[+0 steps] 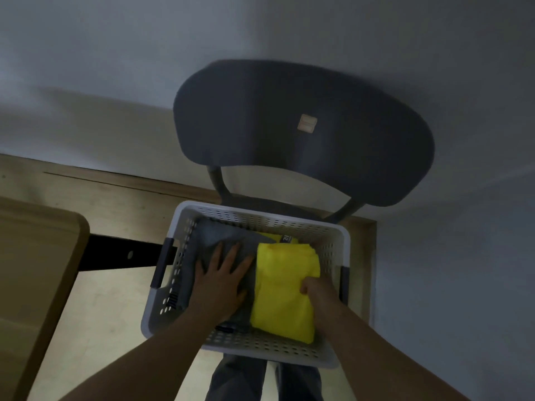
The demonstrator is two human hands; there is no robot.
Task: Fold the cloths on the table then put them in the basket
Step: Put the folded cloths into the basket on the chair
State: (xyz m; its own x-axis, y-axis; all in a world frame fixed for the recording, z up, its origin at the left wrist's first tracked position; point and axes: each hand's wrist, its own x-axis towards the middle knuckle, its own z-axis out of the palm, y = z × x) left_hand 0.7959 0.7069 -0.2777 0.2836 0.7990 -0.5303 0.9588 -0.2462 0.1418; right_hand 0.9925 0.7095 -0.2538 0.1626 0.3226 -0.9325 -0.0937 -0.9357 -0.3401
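2 light, limp folded pieces sit side by side in the basket (260, 344): left hand (220, 280) presses the grey cloth (220, 233) with flat spread fingers, right hand (317, 287) grips the yellow cloth (282, 296) by its edge, probably the firmest hold.

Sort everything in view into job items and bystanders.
Job: white perforated plastic basket, folded grey cloth, folded yellow cloth, light wooden table, left hand, right hand.
Just there: dark grey plastic chair, pale grey wall.

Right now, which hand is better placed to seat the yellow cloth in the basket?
Probably right. The right hand grips the yellow cloth at its edge; the left hand lies flat on the grey cloth beside it.
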